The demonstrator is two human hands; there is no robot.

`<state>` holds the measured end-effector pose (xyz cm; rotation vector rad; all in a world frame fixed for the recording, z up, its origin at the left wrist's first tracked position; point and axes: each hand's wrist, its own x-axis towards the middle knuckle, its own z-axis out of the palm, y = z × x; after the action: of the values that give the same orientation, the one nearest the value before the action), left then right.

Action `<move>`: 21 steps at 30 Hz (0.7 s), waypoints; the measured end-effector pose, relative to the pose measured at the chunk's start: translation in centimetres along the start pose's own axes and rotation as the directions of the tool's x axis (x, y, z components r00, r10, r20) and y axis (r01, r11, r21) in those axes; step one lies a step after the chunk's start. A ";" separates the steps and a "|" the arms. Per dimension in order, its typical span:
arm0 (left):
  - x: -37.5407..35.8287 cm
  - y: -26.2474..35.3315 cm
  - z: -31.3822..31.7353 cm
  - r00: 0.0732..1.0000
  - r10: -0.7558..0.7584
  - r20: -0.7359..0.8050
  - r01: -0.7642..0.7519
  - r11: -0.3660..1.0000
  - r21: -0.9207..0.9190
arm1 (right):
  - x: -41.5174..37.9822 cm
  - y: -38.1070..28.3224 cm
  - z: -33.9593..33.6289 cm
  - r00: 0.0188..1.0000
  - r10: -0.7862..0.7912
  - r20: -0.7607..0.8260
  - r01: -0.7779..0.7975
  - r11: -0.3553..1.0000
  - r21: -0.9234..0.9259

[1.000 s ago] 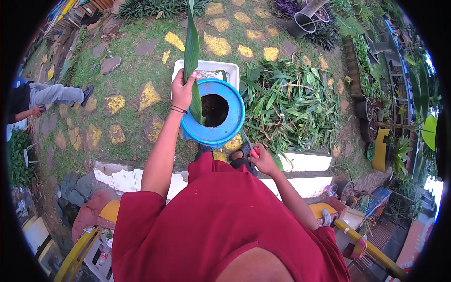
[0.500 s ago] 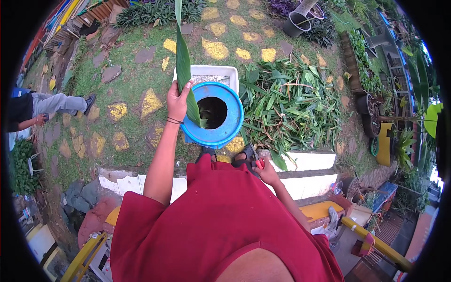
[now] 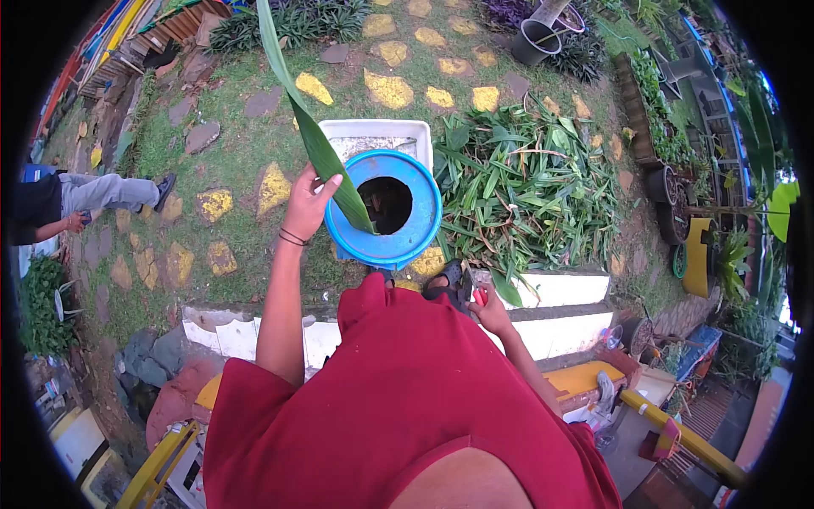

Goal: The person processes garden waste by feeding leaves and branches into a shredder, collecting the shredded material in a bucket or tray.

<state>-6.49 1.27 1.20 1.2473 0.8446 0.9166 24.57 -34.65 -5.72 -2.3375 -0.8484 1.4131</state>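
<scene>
My left hand (image 3: 307,204) is closed on a long green leaf (image 3: 315,140) at the left of the blue drum (image 3: 426,204). The leaf's lower tip reaches over the rim to the round dark opening, while its other end runs up and away to the top left. Down by my right foot, my right hand (image 3: 493,314) grips red-handled scissors (image 3: 480,297); their blades are hard to make out. To the right of the drum lies a wide pile of cut green leaves (image 3: 530,195).
Behind the drum sits a white tray (image 3: 420,129). Yellow stepping stones (image 3: 388,87) dot the grass. A low white-sided ledge (image 3: 551,335) is beside my legs. Another person's leg (image 3: 110,192) shows at far left. A dark plant pot (image 3: 536,42) stands at the back.
My left hand has shifted slightly left and down, and the leaf's upper part has swung left. My right hand has moved a little right with the scissors.
</scene>
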 end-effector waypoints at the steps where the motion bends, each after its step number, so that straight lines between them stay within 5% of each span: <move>1: -0.2 -0.1 -0.5 0.999 -0.026 0.026 0.023 0.991 0.133 | 0.1 0.1 -0.1 1.000 -0.020 -0.010 0.020 1.000 -0.014; 2: -0.5 0.0 -0.7 0.997 -0.056 0.046 0.041 0.963 0.265 | 0.2 -0.1 -0.1 0.999 -0.040 -0.019 0.040 0.999 -0.028; 9: -1.7 -1.2 0.8 0.992 -0.116 0.053 0.107 0.983 0.147 | 0.3 -2.7 -0.8 0.999 -0.044 0.019 0.043 0.998 0.052; 11: -2.1 -2.1 1.7 0.992 -0.113 0.053 0.111 0.993 0.044 | -0.1 -5.2 -1.4 0.949 0.049 0.312 -0.191 0.875 0.445; 12: -2.2 -2.7 2.0 0.992 -0.115 0.048 0.113 0.993 0.035 | 0.2 -5.6 -1.3 0.949 0.050 0.311 -0.193 0.873 0.448; 14: -2.4 -4.0 2.5 0.995 -0.095 0.009 0.095 0.995 0.015 | 1.0 -6.5 -1.1 0.817 -0.133 0.561 -0.400 0.571 0.717; 15: -2.4 -4.5 2.6 0.997 -0.072 -0.036 0.072 0.997 -0.008 | 1.0 -8.1 -1.1 0.819 -0.137 0.558 -0.396 0.568 0.721; 18: -2.7 -5.8 3.1 0.993 -0.062 -0.095 0.067 0.997 0.047 | 1.8 -12.2 -0.6 0.614 -0.333 0.716 -0.481 0.560 0.674; 21: -3.2 -7.0 4.3 0.989 -0.060 -0.138 0.056 0.998 -0.031 | 3.6 -15.0 1.1 0.507 -0.317 0.801 -0.476 0.672 0.567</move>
<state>-3.17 -3.93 -5.08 1.1391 0.9702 0.9731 19.78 -20.67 -1.09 -0.9202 -0.1547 2.4373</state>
